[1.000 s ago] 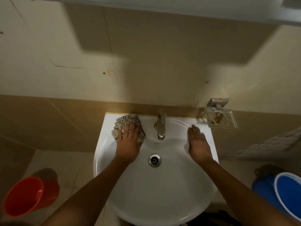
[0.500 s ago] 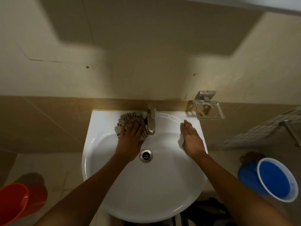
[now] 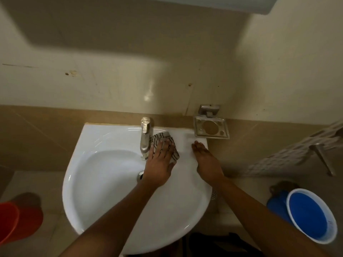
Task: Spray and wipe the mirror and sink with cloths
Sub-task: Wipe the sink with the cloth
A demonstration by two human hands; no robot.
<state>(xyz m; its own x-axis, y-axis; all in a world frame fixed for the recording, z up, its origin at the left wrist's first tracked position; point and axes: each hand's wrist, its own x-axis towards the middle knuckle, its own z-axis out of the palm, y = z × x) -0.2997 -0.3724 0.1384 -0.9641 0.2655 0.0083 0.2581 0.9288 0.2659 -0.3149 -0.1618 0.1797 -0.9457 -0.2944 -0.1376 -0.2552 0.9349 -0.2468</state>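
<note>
Left hand (image 3: 159, 164) lies flat, fingers straight and together, pressing the striped cloth (image 3: 167, 143) onto the back ledge of the sink (image 3: 104, 182), at about 1 o'clock from the bowl centre. Cloth sits just right of the tap (image 3: 145, 136), its left edge touching or nearly touching the tap body; can't tell which. Tap stands at 12 o'clock on the sink rim, spout pointing into the bowl, right in the way of any leftward sweep.

Right hand (image 3: 206, 160) rests on the sink's right rim at about 2 o'clock, fingers straight and close together, edge-on to the camera, holding nothing. Apart from the cloth, with bare ledge between.

Drain (image 3: 140, 176) is partly hidden under the left wrist.

Metal soap dish (image 3: 210, 129) is mounted on the wall, just beyond the sink's back right corner, close to the right hand's fingertips. Red bucket (image 3: 18, 219) on the floor at 8 o'clock, blue bucket (image 3: 310, 217) at 4 o'clock, both well apart from the sink. White perforated rack (image 3: 297, 151) at 3 o'clock.
</note>
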